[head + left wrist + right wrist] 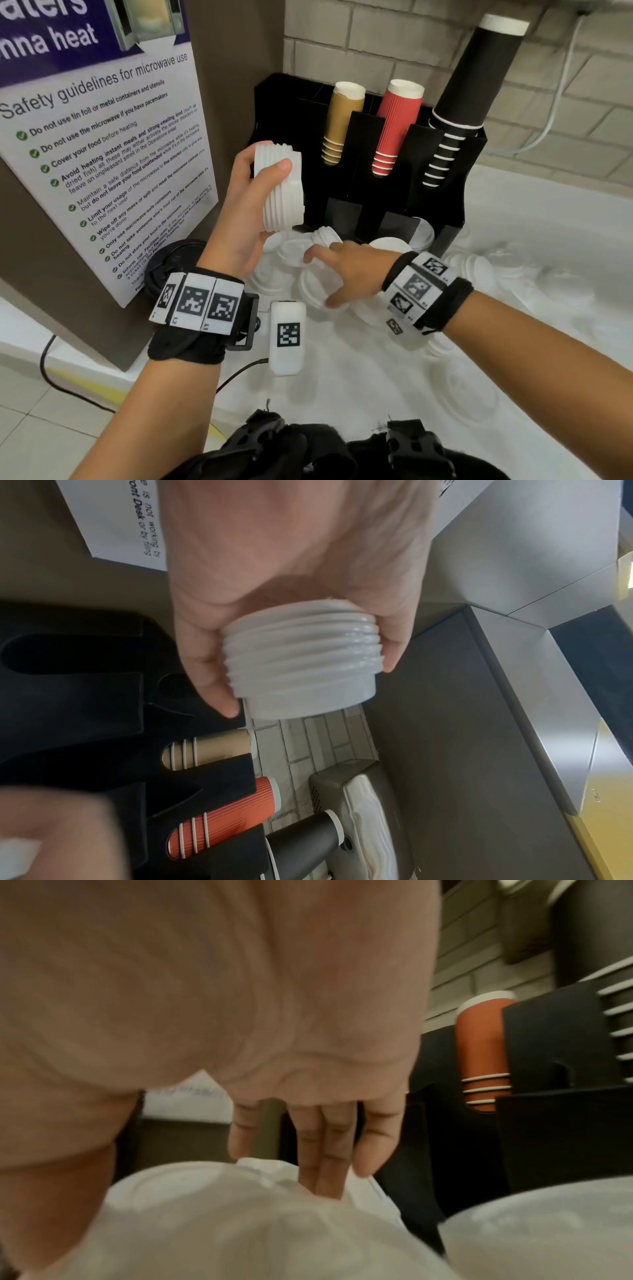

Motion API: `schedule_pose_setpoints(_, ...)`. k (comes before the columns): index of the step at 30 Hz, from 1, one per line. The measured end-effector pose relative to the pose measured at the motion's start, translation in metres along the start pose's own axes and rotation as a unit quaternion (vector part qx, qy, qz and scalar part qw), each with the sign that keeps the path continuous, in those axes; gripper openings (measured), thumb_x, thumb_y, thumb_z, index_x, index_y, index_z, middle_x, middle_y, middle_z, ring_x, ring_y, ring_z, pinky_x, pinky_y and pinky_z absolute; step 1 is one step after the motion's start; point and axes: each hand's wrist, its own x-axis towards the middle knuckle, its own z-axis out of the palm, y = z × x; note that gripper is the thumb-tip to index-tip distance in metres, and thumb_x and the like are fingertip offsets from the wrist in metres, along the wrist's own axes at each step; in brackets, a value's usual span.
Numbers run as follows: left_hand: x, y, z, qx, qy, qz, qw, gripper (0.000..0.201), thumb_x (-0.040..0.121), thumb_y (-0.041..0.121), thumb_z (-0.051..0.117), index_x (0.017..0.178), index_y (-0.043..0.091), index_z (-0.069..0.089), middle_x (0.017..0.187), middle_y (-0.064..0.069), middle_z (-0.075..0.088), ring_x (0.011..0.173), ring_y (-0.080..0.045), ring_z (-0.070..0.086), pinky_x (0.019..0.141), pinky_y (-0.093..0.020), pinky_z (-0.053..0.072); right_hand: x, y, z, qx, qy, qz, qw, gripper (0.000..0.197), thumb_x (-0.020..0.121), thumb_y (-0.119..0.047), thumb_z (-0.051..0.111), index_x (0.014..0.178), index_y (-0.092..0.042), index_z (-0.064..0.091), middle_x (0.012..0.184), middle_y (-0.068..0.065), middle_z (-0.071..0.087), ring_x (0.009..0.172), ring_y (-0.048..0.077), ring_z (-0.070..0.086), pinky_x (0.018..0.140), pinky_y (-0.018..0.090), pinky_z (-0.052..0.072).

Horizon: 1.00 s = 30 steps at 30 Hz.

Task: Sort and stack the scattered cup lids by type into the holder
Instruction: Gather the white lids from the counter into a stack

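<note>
While the left hand (pixel 245 209) grips a stack of white lids (pixel 282 186), the right hand (pixel 346 270), fingers spread, touches loose lids (pixel 274 274) before the black holder (pixel 455 192) on the counter (pixel 548 240).

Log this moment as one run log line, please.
left hand: holds nested stack of white lids | right hand: fingers reach a loose white lid on counter | holder: cups only
</note>
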Motion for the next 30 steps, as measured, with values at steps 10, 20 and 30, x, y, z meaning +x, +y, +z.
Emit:
schedule_pose_setpoints(10,0.001,-0.002,0.005,0.002,-0.004,0.000,1.000,0.054,0.077,0.036,0.061,0.128,0.027,0.047,0.094,0.016,0.066,0.085,0.001,0.066,0.065,-0.022,0.052,-0.026,0.031,-0.045,0.406,0.178,-0.039,0.896,0.057,0.083,-0.024,0.072,0.127,-0.033,0.037,0.119,0.007,0.054,0.095,0.025,0.067,0.083,0.039,0.058)
schedule_pose_setpoints(20,-0.003,-0.017,0.016,0.013,-0.053,-0.073,0.996,0.051,0.077,0.044,0.061,0.126,0.034,0.051,0.121,-0.001,0.062,0.107,-0.018,0.062,0.081,-0.037,0.052,-0.045,0.019,-0.056,0.489,0.227,-0.168,0.826,0.063,0.082,0.003,0.064,0.133,-0.026,0.041,0.131,0.006,0.050,0.110,0.018,0.061,0.086,0.031,0.052)
schedule_pose_setpoints(30,-0.005,-0.015,0.022,-0.026,-0.025,-0.050,0.998,0.056,0.078,0.043,0.058,0.132,0.030,0.046,0.126,-0.003,0.058,0.111,-0.020,0.059,0.076,-0.034,0.054,-0.042,-0.001,-0.054,0.473,0.246,-0.169,0.829,0.063,0.078,0.005,0.071,0.124,-0.027,0.042,0.131,0.006,0.046,0.112,0.020,0.060,0.085,0.041,0.057)
